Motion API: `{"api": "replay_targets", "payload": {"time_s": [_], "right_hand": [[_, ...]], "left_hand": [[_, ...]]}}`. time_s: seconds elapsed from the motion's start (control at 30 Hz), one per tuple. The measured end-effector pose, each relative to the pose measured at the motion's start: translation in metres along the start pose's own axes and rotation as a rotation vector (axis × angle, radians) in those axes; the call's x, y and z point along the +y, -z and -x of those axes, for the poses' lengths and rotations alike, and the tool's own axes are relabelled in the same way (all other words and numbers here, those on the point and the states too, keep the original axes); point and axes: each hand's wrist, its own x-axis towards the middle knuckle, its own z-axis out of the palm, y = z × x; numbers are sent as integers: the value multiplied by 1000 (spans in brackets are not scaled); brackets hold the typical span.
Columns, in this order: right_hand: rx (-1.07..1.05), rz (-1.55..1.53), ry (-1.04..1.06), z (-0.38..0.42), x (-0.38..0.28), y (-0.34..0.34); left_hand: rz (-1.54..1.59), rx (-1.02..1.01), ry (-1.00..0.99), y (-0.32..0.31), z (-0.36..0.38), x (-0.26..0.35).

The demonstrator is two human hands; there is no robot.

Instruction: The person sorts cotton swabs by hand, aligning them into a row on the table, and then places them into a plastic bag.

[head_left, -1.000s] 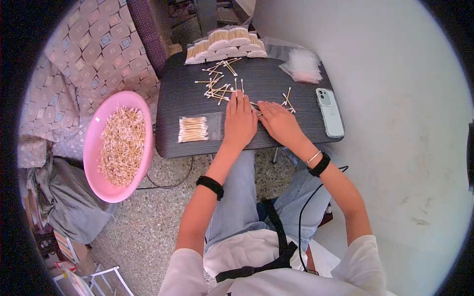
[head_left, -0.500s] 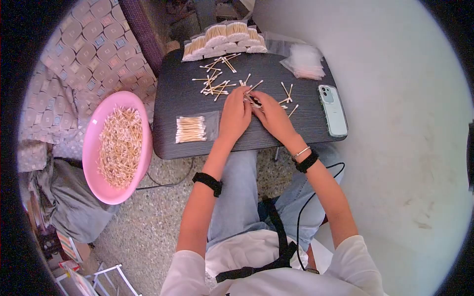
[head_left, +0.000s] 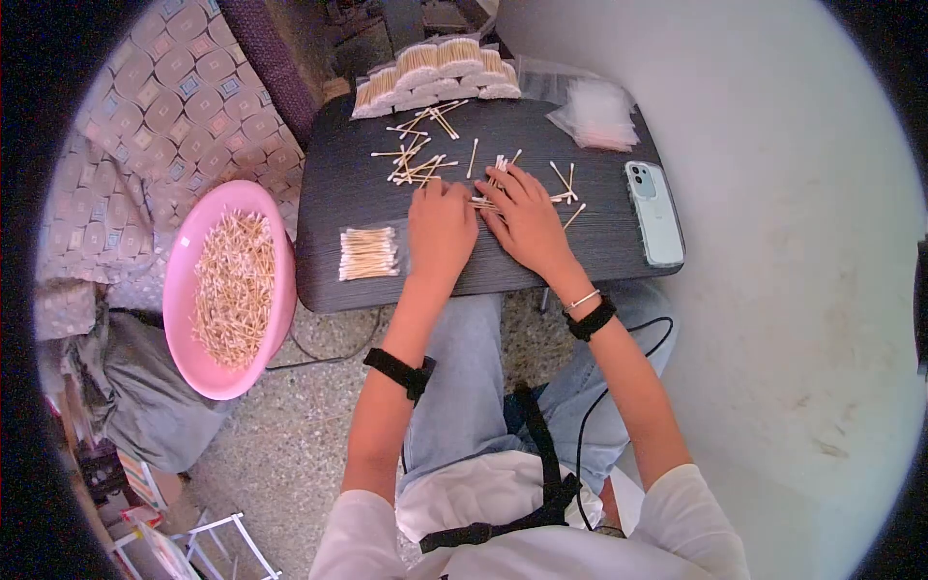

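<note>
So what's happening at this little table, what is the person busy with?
A seated person has both hands on a small dark table, gathering loose cotton swabs. The left hand and right hand lie close together over a small bunch of swabs between them. A filled clear bag of swabs lies left of the hands, packed bags are stacked at the far edge, and a phone lies to the right. A pink basin of swabs sits beside the table.

Both hands [head_left: 483, 224] flat, palms down
</note>
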Motion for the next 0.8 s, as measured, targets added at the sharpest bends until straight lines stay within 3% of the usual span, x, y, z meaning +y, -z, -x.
{"api": "replay_targets", "payload": {"time_s": [0.2, 0.3, 0.4, 0.5, 0.6, 0.7, 0.8], "right_hand": [[32, -30, -14, -2, -2, 0], [36, -26, -19, 0, -2, 0], [40, -26, -18, 0, 0, -2], [43, -22, -20, 1, 0, -2], [41, -24, -28, 1, -2, -1], [36, -9, -29, 0, -1, -1], [43, -16, -24, 1, 0, -4]], "left_hand": [[-206, -32, 54, -4, -12, -12], [-241, 89, 30, -21, -24, -27], [-441, 278, -186, -36, -24, -38], [-256, 274, -125, -34, -26, -32], [65, -5, -67, -20, -31, -18], [46, -133, -82, -21, -29, -5], [-271, 116, -76, -31, -24, -7]]}}
